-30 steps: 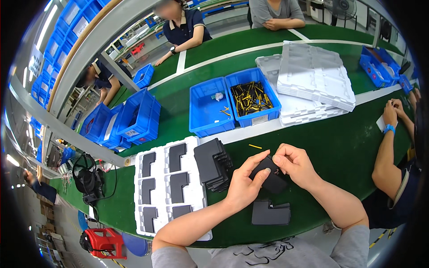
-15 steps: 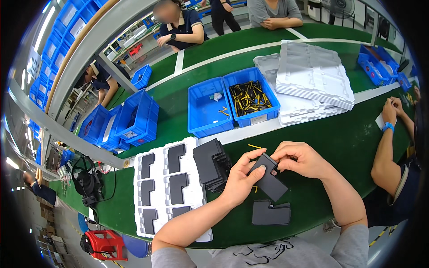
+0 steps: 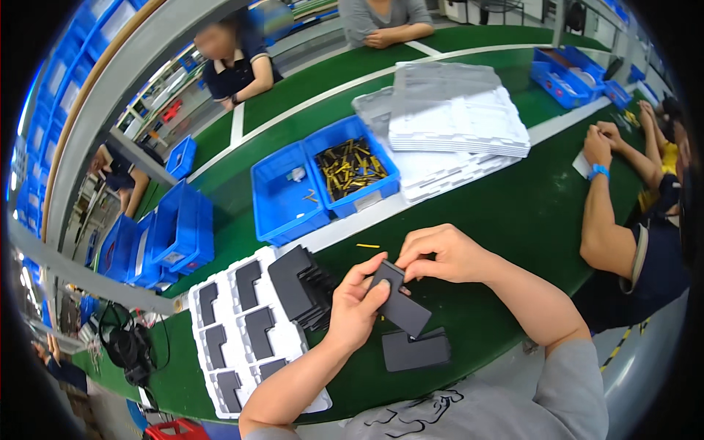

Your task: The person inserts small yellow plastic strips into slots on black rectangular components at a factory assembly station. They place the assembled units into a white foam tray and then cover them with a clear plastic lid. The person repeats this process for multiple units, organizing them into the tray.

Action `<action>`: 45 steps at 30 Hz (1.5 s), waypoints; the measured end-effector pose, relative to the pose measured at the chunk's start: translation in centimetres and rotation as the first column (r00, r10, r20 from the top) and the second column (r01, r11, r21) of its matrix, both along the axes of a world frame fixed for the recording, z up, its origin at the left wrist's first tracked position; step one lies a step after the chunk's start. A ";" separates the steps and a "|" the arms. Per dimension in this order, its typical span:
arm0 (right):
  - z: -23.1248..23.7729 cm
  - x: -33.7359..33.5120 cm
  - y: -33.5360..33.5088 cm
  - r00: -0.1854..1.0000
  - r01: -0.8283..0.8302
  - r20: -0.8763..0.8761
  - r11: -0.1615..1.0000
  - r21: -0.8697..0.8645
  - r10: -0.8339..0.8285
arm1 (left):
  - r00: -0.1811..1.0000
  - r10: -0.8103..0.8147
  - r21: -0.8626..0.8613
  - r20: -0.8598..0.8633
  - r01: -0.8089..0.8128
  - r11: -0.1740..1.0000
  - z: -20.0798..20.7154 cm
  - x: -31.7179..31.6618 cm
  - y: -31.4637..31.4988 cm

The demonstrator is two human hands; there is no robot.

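Two hands over the green counter (image 3: pixel 484 209), near edge side. Left hand (image 3: pixel 356 306) grips a black part (image 3: pixel 407 312), thumb on top, part tilted above the surface. Right hand (image 3: pixel 444 253) pinched narrow at the part's upper right edge; can't tell if anything's between the fingertips.

Another flat part (image 3: pixel 416 352) lies on the counter by the near edge, just below the held one. Yellow strip (image 3: pixel 368 246) loose on the green, beyond the left hand. White tray (image 3: pixel 233 334) left of that, six parts showing in two columns, near right corner behind the forearm. Pile of parts (image 3: pixel 292 286) at the tray's right edge.

Along the white line (image 3: pixel 557 126): blue bin (image 3: pixel 293 229) with few bits, second bin (image 3: pixel 367 200) full of black-and-yellow strips, then stacked white trays (image 3: pixel 458 110). More bins (image 3: pixel 180 235) toward the counter's left end.

Room: grey frame (image 3: pixel 81 143) at left, two people across the counter, one at right with a blue wristband (image 3: pixel 599 171). Red stool (image 3: pixel 176 430) below the near edge.
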State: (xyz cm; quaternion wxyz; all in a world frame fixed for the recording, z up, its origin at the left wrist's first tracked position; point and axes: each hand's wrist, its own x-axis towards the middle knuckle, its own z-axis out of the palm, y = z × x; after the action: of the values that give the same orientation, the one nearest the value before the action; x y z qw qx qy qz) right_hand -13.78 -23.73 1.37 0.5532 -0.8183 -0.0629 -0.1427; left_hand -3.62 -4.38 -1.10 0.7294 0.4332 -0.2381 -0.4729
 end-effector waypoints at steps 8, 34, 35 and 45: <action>-0.3 0.0 -2.0 0.954 0.098 -0.298 0.963 0.250 -0.020 | 0.990 0.020 0.145 0.137 -0.040 0.989 -0.8 -1.2 -0.1; -2.5 4.2 -14.8 0.616 0.772 0.583 0.260 -0.580 -0.530 | 0.978 -0.019 0.098 0.210 -0.002 0.995 -1.0 -0.1 -0.6; -2.5 4.2 -14.9 0.609 0.780 0.594 0.258 -0.571 -0.526 | 0.978 -0.019 0.098 0.209 -0.001 0.995 -0.9 -0.1 -0.6; -0.3 4.2 -16.0 0.612 0.783 0.530 0.353 -0.512 -0.587 | 0.975 -0.020 0.063 0.223 0.006 0.998 -1.2 -0.1 -0.7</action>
State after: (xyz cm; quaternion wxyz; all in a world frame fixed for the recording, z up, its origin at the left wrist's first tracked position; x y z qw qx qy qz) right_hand -9.55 -39.78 1.11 0.0688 -0.8843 0.1684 -0.4301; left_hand -3.76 -5.11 -2.35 0.6810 0.5044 -0.3066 -0.4333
